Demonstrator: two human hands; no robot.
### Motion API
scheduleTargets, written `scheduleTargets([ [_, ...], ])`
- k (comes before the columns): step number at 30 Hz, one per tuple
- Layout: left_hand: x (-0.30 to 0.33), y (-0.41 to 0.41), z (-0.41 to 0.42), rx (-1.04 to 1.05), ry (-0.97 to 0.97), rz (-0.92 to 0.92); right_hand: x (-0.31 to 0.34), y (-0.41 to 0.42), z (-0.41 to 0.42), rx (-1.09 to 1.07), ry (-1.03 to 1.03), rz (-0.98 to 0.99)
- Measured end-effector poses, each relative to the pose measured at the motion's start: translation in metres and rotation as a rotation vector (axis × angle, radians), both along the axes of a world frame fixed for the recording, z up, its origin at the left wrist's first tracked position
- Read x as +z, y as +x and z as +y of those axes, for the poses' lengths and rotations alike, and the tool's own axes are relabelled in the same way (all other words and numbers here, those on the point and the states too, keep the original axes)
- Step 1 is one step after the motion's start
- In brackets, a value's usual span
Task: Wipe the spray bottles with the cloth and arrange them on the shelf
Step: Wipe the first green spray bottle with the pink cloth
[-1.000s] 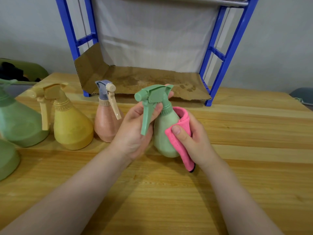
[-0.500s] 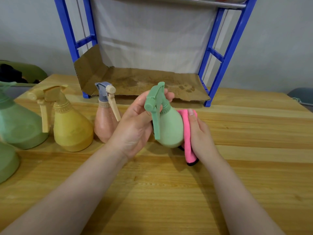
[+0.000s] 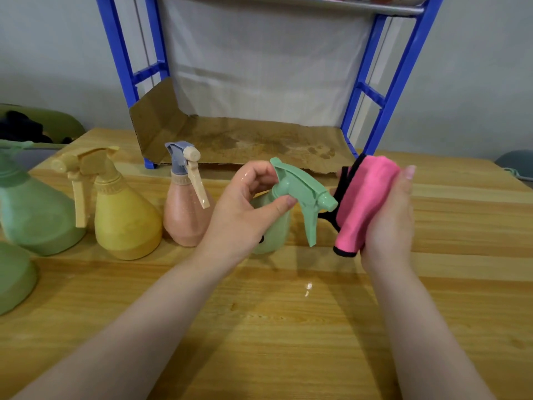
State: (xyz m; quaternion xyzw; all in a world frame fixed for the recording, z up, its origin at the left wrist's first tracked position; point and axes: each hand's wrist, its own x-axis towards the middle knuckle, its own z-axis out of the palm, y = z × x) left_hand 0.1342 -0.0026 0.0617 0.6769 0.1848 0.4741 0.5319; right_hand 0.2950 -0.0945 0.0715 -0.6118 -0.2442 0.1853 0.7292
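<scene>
- Head view: left hand [image 3: 245, 215] gripping the small green spray bottle [image 3: 291, 203] at the neck, thumb and fingers curled round it just under the trigger head; bottle held over the wooden table [image 3: 288, 327], nozzle turned toward the right.
- Right hand [image 3: 386, 223] wrapped round the folded pink cloth [image 3: 363, 203], holding it firmly just beside the nozzle; whether cloth and nozzle touch, hard to tell.
- Waiting in a row at the left on the table: pink spray bottle [image 3: 184, 217], yellow spray bottle [image 3: 124, 217], large green spray bottle [image 3: 31, 209], and part of one more green bottle [image 3: 14, 278] at the edge.
- Blue shelf [image 3: 401, 70] behind, its lowest level lined with stained cardboard [image 3: 248, 140] and carrying no bottle.
- Progress, as a judgement: early stage. Wiping of one bottle under way, probably at the spray head; nothing arranged on the shelf yet; at least four bottles left to wipe and place.
</scene>
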Motion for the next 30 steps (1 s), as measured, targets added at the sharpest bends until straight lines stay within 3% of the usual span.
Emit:
scheduleTargets([
  [8,-0.002,0.001,-0.006,0.283,0.243,0.165,-0.001,-0.007,-0.001,0.074,0.211,-0.140],
  [15,-0.006,0.004,-0.020,0.328,0.437,0.282,-0.018,-0.023,-0.001,0.181,0.007,-0.848],
  [23,-0.006,0.004,-0.021,0.271,0.426,0.286,-0.022,-0.022,0.002,-0.156,-0.098,-1.086],
  [30,-0.010,0.006,-0.026,0.334,0.516,0.341,-0.016,-0.024,0.002,-0.219,-0.096,-1.043],
])
